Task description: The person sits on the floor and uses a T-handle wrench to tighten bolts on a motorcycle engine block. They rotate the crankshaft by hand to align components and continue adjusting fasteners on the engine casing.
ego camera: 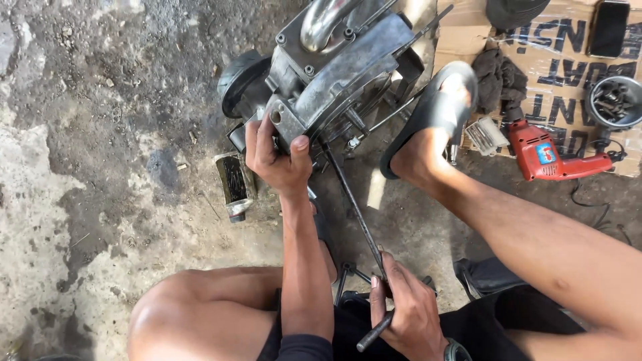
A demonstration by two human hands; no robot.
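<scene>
Engine casing [334, 73], grey metal, sits on stained concrete floor [80, 200]; left hand [274, 157] clasps its lower corner, thumb and fingers wrapped tight. Right hand [408, 311] closes around the near end of a long dark steel rod [354, 207], which runs up from that grip to the casing's underside. Right foot in black sandal [431, 113] presses beside the casing. Red electric drill [548, 157] lies on cardboard [468, 33], well right of both grips.

A flattened brown cardboard sheet [582, 47] with large dark printed lettering lies on the floor at the upper right. A dark, switched-off phone [608, 28] rests near its top edge. The red drill [545, 157] on its lower edge carries 1 small blue-and-white label [546, 153].
</scene>
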